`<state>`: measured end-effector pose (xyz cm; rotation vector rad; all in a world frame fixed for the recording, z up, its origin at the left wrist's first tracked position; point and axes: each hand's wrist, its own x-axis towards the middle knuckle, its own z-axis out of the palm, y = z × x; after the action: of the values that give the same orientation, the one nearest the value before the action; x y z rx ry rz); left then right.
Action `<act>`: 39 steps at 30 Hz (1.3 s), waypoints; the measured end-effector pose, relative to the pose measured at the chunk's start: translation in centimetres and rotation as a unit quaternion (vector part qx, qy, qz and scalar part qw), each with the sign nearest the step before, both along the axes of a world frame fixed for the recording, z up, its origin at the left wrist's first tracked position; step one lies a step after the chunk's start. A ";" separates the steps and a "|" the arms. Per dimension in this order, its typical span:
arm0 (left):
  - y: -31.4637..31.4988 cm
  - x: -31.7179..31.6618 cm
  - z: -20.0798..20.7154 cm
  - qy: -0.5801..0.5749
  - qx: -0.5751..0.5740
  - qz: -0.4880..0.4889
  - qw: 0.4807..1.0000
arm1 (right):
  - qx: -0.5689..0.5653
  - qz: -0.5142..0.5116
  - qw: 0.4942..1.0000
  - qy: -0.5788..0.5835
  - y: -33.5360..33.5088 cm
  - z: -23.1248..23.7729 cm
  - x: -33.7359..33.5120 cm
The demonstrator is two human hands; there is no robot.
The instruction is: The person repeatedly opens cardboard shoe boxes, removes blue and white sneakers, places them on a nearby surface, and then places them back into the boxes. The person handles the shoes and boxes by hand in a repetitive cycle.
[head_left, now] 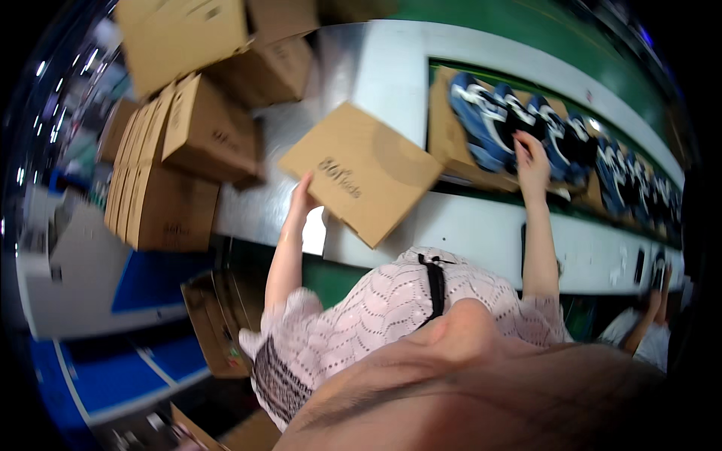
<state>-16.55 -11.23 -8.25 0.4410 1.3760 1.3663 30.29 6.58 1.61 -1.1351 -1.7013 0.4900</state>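
Observation:
My left hand grips a closed brown cardboard shoebox by its left side, and the box is tilted in the picture. Dark print marks its lid. To the right, my right hand reaches over an open shoebox set in a green channel in the white bench. Blue, black and white sneakers lie in that box. My right fingers are bent together at the dark part of a shoe; whatever is between their tips is too small to make out.
Closed shoeboxes stand stacked on a metal surface at the left. More sneakers in boxes line the channel to the right. An open carton sits below the bench's left end. Another person's arm shows at the far right.

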 end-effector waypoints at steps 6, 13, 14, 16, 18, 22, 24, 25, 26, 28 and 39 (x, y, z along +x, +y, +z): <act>12.9 0.9 0.8 0.128 0.041 -0.118 0.984 | -0.050 0.017 0.997 -0.048 -3.9 0.7 2.5; 18.0 2.3 2.6 0.197 0.069 -0.136 0.968 | -0.149 0.026 0.988 0.022 -6.4 -0.7 3.4; 17.8 1.8 3.4 0.211 0.081 -0.129 0.966 | -0.159 0.049 0.985 0.050 -6.7 -0.3 3.0; 16.4 3.7 9.2 0.154 0.133 -0.114 0.972 | -0.162 0.117 0.974 0.106 -7.5 0.7 3.0; 17.4 5.3 12.4 0.053 0.245 -0.228 0.941 | -0.177 0.163 0.951 0.195 -8.3 2.4 2.5; 14.1 17.5 17.0 -0.014 0.322 -0.273 0.906 | -0.110 0.350 0.849 0.381 -8.1 8.3 -2.2; 13.6 22.8 13.9 0.039 0.414 -0.371 0.830 | -0.001 0.398 0.872 0.285 -7.5 11.4 -5.3; 12.2 25.1 13.0 0.114 0.425 -0.364 0.821 | 0.015 0.361 0.901 0.242 -7.1 11.6 -6.6; 11.7 26.1 12.6 0.328 0.440 -0.379 0.745 | 0.030 0.326 0.925 0.194 -6.5 11.9 -7.8; 10.9 27.8 7.4 0.484 0.503 -0.304 0.648 | -0.032 0.303 0.952 0.013 -4.8 13.9 -9.5; 11.5 25.6 2.2 0.694 0.304 -0.219 0.615 | -0.180 0.043 0.968 -0.171 1.3 2.1 -1.6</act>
<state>9.07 0.29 -6.07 2.5298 1.6296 0.8858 28.67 7.87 3.74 -1.4765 -2.0195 0.7098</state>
